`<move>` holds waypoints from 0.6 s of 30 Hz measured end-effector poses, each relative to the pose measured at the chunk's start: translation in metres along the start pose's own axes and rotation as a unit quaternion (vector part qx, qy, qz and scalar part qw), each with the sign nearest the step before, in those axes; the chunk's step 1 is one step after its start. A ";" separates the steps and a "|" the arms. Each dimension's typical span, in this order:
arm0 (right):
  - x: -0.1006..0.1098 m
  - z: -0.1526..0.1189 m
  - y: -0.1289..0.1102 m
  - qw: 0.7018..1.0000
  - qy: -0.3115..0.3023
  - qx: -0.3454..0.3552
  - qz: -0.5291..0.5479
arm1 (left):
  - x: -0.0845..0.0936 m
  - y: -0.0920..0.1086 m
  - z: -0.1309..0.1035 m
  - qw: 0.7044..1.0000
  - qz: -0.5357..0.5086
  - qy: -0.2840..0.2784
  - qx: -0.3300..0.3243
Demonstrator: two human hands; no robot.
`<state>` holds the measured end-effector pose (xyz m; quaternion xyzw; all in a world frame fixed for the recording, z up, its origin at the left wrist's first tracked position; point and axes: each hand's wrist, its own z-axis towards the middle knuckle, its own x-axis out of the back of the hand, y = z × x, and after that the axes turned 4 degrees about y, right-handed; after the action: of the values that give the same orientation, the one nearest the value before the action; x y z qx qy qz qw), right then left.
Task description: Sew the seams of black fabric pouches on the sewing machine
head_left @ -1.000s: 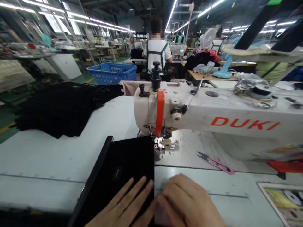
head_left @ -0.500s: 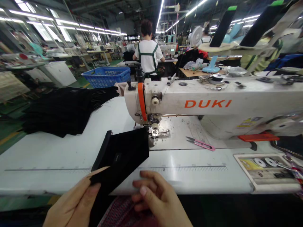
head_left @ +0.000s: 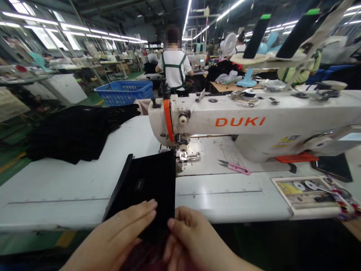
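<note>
A black fabric piece (head_left: 158, 180) with a small label lies on the white table, its far right corner at the needle area of the white sewing machine (head_left: 203, 116). My left hand (head_left: 121, 229) rests over the near left part of the fabric, fingers together and stretched out; its thumb is hidden. With thumb and bent fingers, my right hand (head_left: 188, 233) pinches the near right edge of the same fabric. The fabric's near end hangs past the table edge.
Black fabric pieces (head_left: 70, 131) are stacked at the left. Pink snips (head_left: 237, 167) lie right of the needle. A bobbin tray (head_left: 307, 210) is set at the right. Behind stand a blue basket (head_left: 124, 92) and a person in a white shirt (head_left: 173, 71).
The fabric's folded near part has spread out flatter. My left hand has moved right, from gripping its edge to lying over it. My right hand has closed on the right edge.
</note>
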<state>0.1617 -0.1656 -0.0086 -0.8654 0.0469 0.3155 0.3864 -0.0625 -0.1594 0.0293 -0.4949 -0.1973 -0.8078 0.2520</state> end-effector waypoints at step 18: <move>0.012 -0.029 0.041 0.997 0.062 -0.030 -0.033 | -0.035 0.045 -0.008 0.994 -0.095 0.051 0.009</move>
<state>0.1726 -0.2127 -0.0273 -0.8954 0.0330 0.2499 0.3670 -0.0271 -0.1926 -0.0024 -0.4302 -0.2378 -0.8503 0.1881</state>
